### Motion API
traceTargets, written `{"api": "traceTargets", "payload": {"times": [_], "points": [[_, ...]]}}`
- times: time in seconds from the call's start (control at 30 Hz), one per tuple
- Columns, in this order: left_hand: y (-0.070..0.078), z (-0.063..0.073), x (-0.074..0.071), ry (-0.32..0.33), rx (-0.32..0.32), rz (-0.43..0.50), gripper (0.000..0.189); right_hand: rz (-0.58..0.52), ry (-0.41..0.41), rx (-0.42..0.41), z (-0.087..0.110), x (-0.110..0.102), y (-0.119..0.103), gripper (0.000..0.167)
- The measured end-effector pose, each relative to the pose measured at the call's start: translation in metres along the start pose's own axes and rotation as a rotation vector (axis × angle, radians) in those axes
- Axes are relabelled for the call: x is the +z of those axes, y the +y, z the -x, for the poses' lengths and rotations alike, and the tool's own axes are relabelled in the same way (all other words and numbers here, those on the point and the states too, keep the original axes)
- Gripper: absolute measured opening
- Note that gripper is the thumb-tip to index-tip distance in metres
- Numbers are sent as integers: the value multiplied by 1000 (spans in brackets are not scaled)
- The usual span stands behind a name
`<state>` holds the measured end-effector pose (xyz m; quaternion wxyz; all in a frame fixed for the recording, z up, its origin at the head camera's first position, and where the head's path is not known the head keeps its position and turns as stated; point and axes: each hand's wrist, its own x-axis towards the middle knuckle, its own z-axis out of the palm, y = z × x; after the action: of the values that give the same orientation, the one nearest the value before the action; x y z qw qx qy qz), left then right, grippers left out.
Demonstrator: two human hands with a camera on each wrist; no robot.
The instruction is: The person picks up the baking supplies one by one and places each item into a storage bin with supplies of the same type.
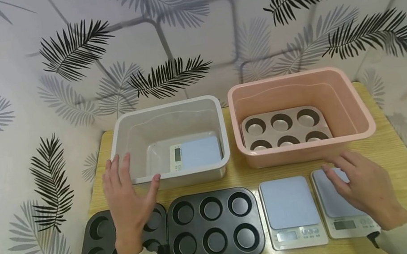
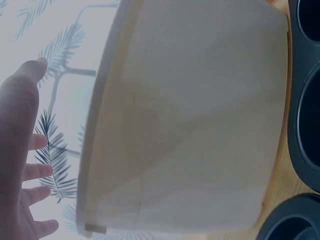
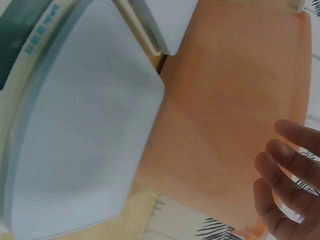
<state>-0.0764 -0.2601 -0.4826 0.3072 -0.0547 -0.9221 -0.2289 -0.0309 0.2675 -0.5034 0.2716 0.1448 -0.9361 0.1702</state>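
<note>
My left hand (image 1: 129, 203) hovers with spread fingers at the front left corner of a whitish plastic bin (image 1: 179, 174). In the left wrist view that hand (image 2: 17, 130) appears apart from the bin's wall (image 2: 190, 115). Inside the bin lies a kitchen scale (image 1: 199, 151). My right hand (image 1: 365, 187), fingers loosely bent and holding nothing, is above the right-hand kitchen scale (image 1: 326, 189), partly hiding it. A pink bin (image 1: 306, 153) stands just beyond; it contains a gold-brown muffin pan (image 1: 271, 134). The right wrist view shows the same hand (image 3: 295, 185) near the pink wall (image 3: 220, 115).
Two dark muffin pans, one at left (image 1: 85, 250) partly under my left arm and one in the middle (image 1: 199, 230), lie before the whitish bin. Another kitchen scale (image 1: 290, 205) lies beside the middle pan. The wooden table (image 1: 404, 173) meets a leaf-patterned backdrop (image 1: 187, 34).
</note>
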Motion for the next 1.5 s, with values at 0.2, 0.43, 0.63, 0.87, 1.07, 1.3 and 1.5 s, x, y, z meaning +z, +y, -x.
{"api": "traceTargets", "payload": {"times": [0.2,0.43,0.63,0.87,1.07,1.3,1.5], "points": [[-12,7,3,53,-72,51,74,11,-11,62,9,7,11,32],[-21,18,10,99,-155,109,70,35,-29,143,21,18,25,23],[-27,25,14,91,-206,122,70,35,-33,180,28,24,32,24],[-28,30,17,59,-269,123,72,32,-44,261,34,27,38,26],[-30,32,19,61,-305,154,75,18,-134,369,37,26,45,33],[-33,33,19,30,-322,189,75,19,-328,527,41,28,55,53],[-36,33,21,23,-338,272,74,25,-344,536,42,31,60,54]]}}
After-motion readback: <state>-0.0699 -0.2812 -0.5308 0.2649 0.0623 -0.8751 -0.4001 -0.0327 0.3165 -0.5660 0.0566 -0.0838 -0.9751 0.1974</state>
